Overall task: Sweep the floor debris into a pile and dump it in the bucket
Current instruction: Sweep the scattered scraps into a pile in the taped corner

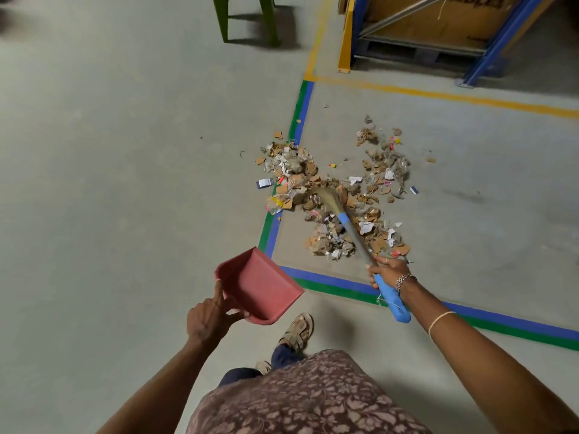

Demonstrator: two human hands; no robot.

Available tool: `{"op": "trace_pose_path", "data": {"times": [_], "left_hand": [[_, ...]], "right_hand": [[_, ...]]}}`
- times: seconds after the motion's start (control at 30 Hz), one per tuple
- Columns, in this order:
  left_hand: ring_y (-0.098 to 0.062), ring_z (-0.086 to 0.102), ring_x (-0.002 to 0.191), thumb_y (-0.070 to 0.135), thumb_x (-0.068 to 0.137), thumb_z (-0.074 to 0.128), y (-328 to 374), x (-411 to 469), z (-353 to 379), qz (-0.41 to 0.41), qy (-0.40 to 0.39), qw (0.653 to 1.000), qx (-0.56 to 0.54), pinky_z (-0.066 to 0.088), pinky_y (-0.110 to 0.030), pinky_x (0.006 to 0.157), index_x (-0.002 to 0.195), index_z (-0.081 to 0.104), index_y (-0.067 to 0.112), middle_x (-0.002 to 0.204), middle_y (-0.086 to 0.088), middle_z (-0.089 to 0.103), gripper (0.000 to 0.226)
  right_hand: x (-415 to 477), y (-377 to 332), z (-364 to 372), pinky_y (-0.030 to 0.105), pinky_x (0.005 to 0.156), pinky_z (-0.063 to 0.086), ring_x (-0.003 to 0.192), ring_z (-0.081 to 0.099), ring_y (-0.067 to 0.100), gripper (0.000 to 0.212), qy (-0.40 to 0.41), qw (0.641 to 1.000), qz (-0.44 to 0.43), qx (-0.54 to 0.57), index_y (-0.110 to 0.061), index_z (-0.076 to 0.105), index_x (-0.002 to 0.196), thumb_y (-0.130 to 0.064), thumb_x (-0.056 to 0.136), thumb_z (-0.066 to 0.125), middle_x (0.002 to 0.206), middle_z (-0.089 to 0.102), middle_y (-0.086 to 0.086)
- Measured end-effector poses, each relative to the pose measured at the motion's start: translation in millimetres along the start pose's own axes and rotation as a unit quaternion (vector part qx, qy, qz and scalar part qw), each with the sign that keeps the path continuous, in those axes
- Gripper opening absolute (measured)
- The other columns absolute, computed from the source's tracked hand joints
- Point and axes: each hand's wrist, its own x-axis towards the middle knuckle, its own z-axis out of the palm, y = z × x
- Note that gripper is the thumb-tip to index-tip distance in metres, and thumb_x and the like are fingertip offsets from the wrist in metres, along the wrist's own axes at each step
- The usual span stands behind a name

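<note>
Blurred broom head (327, 197) amid debris (294, 164)

floor: smooth grey concrete floor (109, 183), soft even light | markings: green-and-blue tape line (300, 114) turns a corner around a bay; yellow line (438, 95) borders its far side | top: 2 green metal legs (223, 20) casting a shadow | top right: blue rack upright (501, 42), yellow post guard (346, 42), brown crate (454, 17) above dark pallet (416, 54)
</note>
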Motion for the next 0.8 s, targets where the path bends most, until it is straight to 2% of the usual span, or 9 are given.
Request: {"op": "trace_pose_path", "data": {"times": [0.1,0.2,0.37,0.53,0.63,0.7,0.8], "left_hand": [[-0.031,0.071,0.078,0.089,0.066,0.057,11.4,-19.6,-0.4,-0.015,0.013,1.0,-0.017,0.039,-0.03,0.055,0.155,0.017,0.028,0.089,-0.001,0.074,0.115],[-0.03,0.071,0.078,0.09,0.066,0.057,21.8,-34.0,7.6,-0.025,0.025,0.999,-0.021,0.039,-0.03,0.054,0.154,0.018,0.027,0.09,0.0,0.075,0.116],[-0.03,0.071,0.081,0.088,0.065,0.059,53.6,-83.9,34.0,-0.053,0.043,0.996,-0.059,0.038,-0.031,0.056,0.156,0.019,0.024,0.093,-0.002,0.075,0.118],[-0.033,0.071,0.082,0.09,0.06,0.061,98.6,-167.8,66.6,-0.117,0.003,0.983,-0.142,0.042,-0.033,0.057,0.147,0.027,0.026,0.088,-0.004,0.075,0.114],[-0.033,0.071,0.084,0.09,0.06,0.061,133.8,-203.1,78.0,-0.122,0.007,0.979,-0.162,0.041,-0.034,0.056,0.144,0.028,0.027,0.088,-0.003,0.074,0.11],[-0.034,0.071,0.086,0.09,0.06,0.061,153.0,-216.8,80.5,-0.141,-0.005,0.977,-0.16,0.04,-0.034,0.057,0.145,0.03,0.026,0.09,-0.005,0.075,0.111],[-0.035,0.071,0.084,0.089,0.062,0.06,182.0,-236.2,83.6,-0.155,-0.004,0.974,-0.163,0.039,-0.034,0.056,0.145,0.031,0.024,0.09,-0.005,0.074,0.11]], "right_hand": [[-17.7,-2.8,-30.5,0.027,0.041,0.046,0.049,0.049,0.023,0.041,-0.043,0.999,-0.008,-0.005,0.004,0.059,0.128,0.006,0.087,0.067,0.082,0.058,0.023],[-39.9,13.2,-58.8,0.027,0.041,0.044,0.051,0.048,0.023,0.043,-0.085,0.996,-0.013,0.004,-0.002,0.059,0.129,0.009,0.088,0.064,0.073,0.056,0.02],[-64.1,53.4,-95.2,0.026,0.042,0.044,0.045,0.051,0.023,0.051,-0.117,0.992,0.007,-0.043,0.001,0.053,0.134,0.008,0.086,0.067,0.067,0.059,0.02],[-87.5,92.7,-121.0,0.027,0.042,0.046,0.046,0.054,0.024,0.051,-0.152,0.98,0.034,-0.123,0.005,0.052,0.132,0.008,0.085,0.069,0.064,0.058,0.019],[-87.1,102.0,-143.1,0.026,0.042,0.046,0.045,0.055,0.023,0.047,-0.161,0.975,0.049,-0.147,-0.01,0.051,0.126,0.006,0.086,0.069,0.059,0.059,0.016],[-76.2,110.7,-158.2,0.028,0.043,0.046,0.047,0.056,0.024,0.045,-0.161,0.971,0.059,-0.168,-0.006,0.055,0.122,0.005,0.083,0.073,0.057,0.059,0.016],[-59.1,120.5,-175.6,0.029,0.046,0.043,0.047,0.052,0.024,0.023,-0.145,0.973,0.077,-0.165,-0.003,0.058,0.096,0.008,0.082,0.073,0.055,0.055,0.015]]}}
